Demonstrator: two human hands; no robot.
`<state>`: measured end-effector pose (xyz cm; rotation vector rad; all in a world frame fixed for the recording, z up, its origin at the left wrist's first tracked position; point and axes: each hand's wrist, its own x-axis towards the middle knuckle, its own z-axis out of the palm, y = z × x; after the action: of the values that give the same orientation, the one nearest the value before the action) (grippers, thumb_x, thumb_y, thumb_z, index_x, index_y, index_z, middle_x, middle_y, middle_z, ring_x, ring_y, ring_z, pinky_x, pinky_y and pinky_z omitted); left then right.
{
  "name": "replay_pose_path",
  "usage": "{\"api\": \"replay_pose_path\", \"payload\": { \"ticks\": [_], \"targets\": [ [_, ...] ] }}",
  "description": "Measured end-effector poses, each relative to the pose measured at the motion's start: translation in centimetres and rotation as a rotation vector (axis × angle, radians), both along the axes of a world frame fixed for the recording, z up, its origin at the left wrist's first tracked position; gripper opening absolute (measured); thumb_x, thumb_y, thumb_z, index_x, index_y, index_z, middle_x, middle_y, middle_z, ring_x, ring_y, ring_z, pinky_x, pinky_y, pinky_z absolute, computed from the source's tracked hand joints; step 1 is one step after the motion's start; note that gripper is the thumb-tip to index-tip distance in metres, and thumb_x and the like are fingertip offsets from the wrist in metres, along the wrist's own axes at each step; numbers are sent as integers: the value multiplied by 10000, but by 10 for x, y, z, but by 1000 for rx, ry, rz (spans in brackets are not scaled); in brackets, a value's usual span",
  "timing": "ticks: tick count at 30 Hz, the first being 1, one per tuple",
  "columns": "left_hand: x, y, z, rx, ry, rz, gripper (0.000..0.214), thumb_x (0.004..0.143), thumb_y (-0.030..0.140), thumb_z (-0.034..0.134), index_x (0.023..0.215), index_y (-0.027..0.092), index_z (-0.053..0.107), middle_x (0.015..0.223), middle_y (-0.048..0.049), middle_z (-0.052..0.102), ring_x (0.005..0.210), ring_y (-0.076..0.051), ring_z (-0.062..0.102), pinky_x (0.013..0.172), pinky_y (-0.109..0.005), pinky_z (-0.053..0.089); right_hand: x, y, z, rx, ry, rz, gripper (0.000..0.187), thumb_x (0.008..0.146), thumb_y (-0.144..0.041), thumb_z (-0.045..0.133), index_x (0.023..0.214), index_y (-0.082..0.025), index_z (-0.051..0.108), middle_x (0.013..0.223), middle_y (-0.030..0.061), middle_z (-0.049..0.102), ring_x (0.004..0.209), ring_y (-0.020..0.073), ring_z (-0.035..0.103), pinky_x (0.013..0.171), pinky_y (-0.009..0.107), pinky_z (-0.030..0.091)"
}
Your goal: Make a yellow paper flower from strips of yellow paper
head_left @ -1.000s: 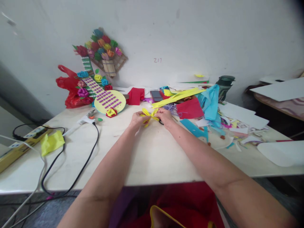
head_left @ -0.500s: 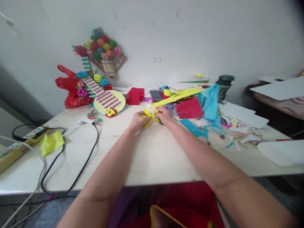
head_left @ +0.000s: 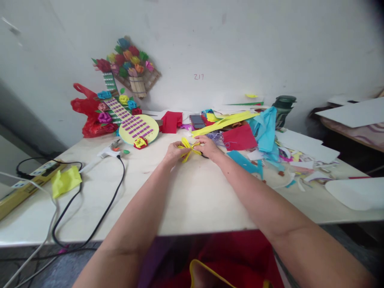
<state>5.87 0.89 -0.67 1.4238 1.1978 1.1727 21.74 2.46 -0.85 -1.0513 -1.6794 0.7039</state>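
Note:
Between my two hands, over the middle of the white table [head_left: 198,192], is a yellow paper flower [head_left: 186,147] with loops or petals spreading up and down. My left hand [head_left: 174,153] pinches its left side. From the right, my right hand [head_left: 207,146] grips its other side with bent fingers. Part of the flower's centre is hidden by the fingertips. A small dark thing [head_left: 204,156] shows just under my right hand; what it is I cannot make out.
A hot glue gun [head_left: 109,151] with a black cord lies left, near a power strip [head_left: 33,182] and a yellow paper piece [head_left: 66,181]. A flower-decorated paper guitar [head_left: 138,127] leans behind. Red crepe paper [head_left: 240,137], blue paper [head_left: 265,128] and scraps crowd the right, before a dark bottle [head_left: 283,109].
Both hands stay in nearly the same place on the yellow flower. Its petals have shifted very slightly between the fingers.

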Motion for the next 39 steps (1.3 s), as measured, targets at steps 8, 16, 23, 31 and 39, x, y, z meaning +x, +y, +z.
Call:
{"api": "replay_pose_path", "payload": {
  "ticks": [8, 16, 23, 31, 39],
  "targets": [
    [-3, -1, 0, 13, -8, -37, 256, 518, 287, 699, 661, 131, 554, 458, 32, 503, 394, -75, 432, 410, -202, 312, 4, -3, 3, -38, -34, 101, 53, 611, -129, 611, 637, -164, 641, 1196, 71, 536, 1105, 192, 493, 890, 335, 406],
    [-1, -2, 2, 24, -72, -29, 250, 512, 257, 701, 663, 118, 558, 510, 7, 552, 428, -90, 481, 465, -231, 391, 1, -1, -1, -26, -39, 72, 30, 632, -134, 613, 654, -147, 629, 1195, 106, 533, 1068, 190, 515, 880, 337, 415],
    [1, -3, 2, 19, -141, -55, 269, 503, 235, 718, 681, 119, 553, 531, -5, 580, 455, -112, 527, 505, -251, 428, -3, 4, -7, 38, -1, 9, 98, 643, -158, 590, 552, -164, 555, 1176, 83, 555, 1058, 199, 516, 904, 365, 399],
    [-3, 0, 6, -174, -243, -129, 403, 594, 470, 666, 786, 119, 615, 610, -48, 626, 522, -146, 583, 490, -235, 403, 4, 7, -7, 44, -15, 97, 39, 636, -144, 582, 606, -154, 603, 1149, 94, 527, 1060, 205, 502, 835, 337, 432],
    [-15, 5, 10, -256, -179, -116, 434, 603, 523, 597, 742, 113, 633, 687, -68, 654, 571, -159, 608, 531, -250, 433, 2, 6, -8, 145, -129, 197, 82, 631, -198, 644, 566, -172, 602, 1210, 53, 488, 1082, 188, 482, 970, 366, 353]
  ]
}}
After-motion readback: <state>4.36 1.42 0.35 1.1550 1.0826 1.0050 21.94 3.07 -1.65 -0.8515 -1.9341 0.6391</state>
